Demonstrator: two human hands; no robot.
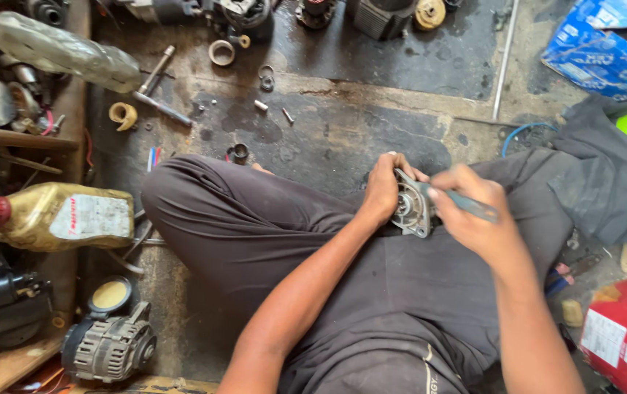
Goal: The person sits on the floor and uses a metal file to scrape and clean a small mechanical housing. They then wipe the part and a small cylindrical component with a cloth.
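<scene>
Grey cast-metal housing cover with a round bore (410,208), held above the lap of the dark trousers (270,233), upright and turned with its bore toward the camera. Left hand (383,191) wrapped around the cover's left edge, fingers curled closed over the top rim, thumb side tucked against the metal. Right hand (478,219) just beside it on the right, fingers closed around a slim tool with a blue-grey handle (472,206), the tool's tip lying against the cover's upper face. Both forearms reaching up from the bottom of the view, crossed legs below them.

Beyond the knees, an oil-stained concrete floor (343,124) scattered with small parts: metal ring (221,52), short pins and bolts (261,105), a tan curled piece (123,114), a steel T-shaped wrench (156,91). Along the left, a yellowish plastic oil jug with a red cap (58,217) lying on its side, a grimy clear bottle (58,47) above it, a grey ribbed alternator (109,346) at lower left beside a round tin with a yellow lid (110,295). On the right, a dark grey cloth (605,175), a blue cardboard box (605,51) at the top corner, a red canister with a white label (624,332) at the lower corner. Motor bodies lined up along the top edge, partly cut off.
</scene>
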